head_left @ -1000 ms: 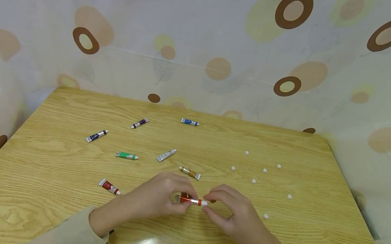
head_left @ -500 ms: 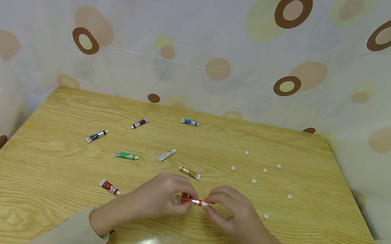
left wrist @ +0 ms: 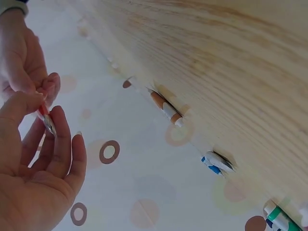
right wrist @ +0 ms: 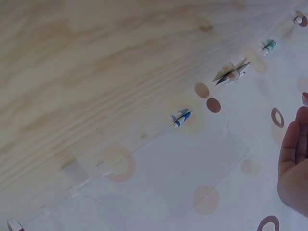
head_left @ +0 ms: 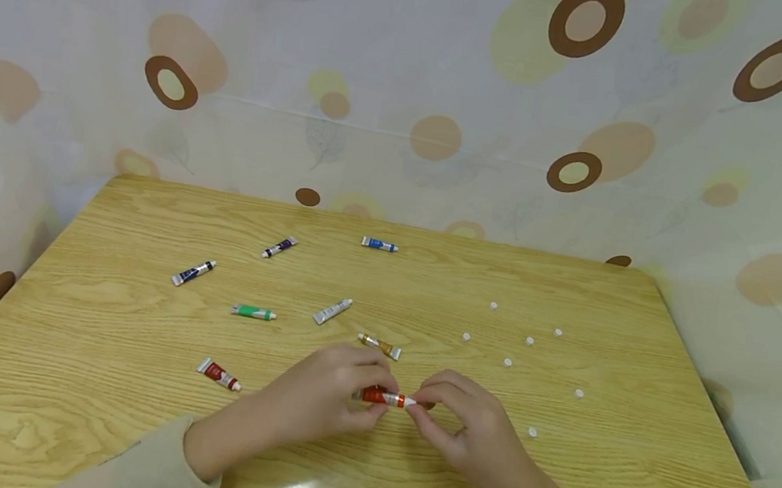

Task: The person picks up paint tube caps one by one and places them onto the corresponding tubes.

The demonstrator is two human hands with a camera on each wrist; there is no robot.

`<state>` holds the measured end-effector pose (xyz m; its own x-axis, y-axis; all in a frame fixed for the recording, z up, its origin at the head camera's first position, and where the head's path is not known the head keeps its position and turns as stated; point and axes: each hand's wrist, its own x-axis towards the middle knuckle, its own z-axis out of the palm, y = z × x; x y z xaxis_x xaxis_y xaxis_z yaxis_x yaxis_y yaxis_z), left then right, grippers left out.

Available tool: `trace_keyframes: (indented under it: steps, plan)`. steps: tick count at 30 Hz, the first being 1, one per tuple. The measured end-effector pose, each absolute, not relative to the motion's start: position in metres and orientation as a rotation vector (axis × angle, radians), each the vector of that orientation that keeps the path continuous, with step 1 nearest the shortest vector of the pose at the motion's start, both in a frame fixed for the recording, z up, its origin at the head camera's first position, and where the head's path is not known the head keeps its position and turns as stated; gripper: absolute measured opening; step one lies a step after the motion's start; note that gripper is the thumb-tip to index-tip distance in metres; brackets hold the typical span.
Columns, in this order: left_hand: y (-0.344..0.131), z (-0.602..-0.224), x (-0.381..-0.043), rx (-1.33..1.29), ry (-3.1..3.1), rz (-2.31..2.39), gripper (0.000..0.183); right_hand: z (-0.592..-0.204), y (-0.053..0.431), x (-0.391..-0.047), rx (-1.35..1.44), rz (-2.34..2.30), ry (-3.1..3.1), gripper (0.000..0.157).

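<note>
In the head view, an orange-red paint tube lies level between my hands above the table front. My left hand pinches its body between thumb and fingers, covering part of the flat tail. At the tube's right end, my right hand pinches the white tip with thumb and fingertips. In the left wrist view the same paint tube shows between the two hands. Only part of my right hand enters the right wrist view, at its right edge. A brown-gold tube lies just beyond the left hand.
Other tubes lie on the wooden table: dark red, green, silver-white, dark blue, purple and blue. Several small white caps are scattered at right. A patterned curtain surrounds the back.
Both hands keep their grip on the tube, which has shifted slightly away from me. The left hand has moved a little to the right. The tubes and caps on the table stay put.
</note>
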<state>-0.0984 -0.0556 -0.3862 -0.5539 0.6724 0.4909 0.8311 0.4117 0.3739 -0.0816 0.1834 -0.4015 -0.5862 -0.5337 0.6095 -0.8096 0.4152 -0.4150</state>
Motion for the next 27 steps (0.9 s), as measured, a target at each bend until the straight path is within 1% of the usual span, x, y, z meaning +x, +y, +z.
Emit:
trace_keyframes:
  steps: [2, 7, 15, 18, 27]
  plan:
    - [-0.0552, -0.3866, -0.098, -1.292, -2.384, -0.815, 0.013, -0.4011, 0.1829, -0.0811, 1.143, 0.987, -2.294, 0.006]
    - [-0.0546, -0.3863, -0.0973, -1.262, -2.345, -0.754, 0.012, -0.3996, 0.1834, -0.0816, 1.14, 0.948, -2.265, 0.009]
    - [-0.0552, -0.3836, -0.0972, -1.24, -2.329, -0.741, 0.011, -0.3976, 0.1831, -0.0843, 1.182, 0.842, -2.194, 0.024]
    - [-0.0548, -0.384, -0.0976, -1.244, -2.307, -0.736, 0.011, -0.3986, 0.1829, -0.0843, 1.184, 0.813, -2.186, 0.027]
    - [-0.0543, -0.3856, -0.0994, -1.271, -2.213, -0.647, 0.014, -0.3983, 0.1809, -0.0833, 1.173, 0.858, -2.206, 0.025]
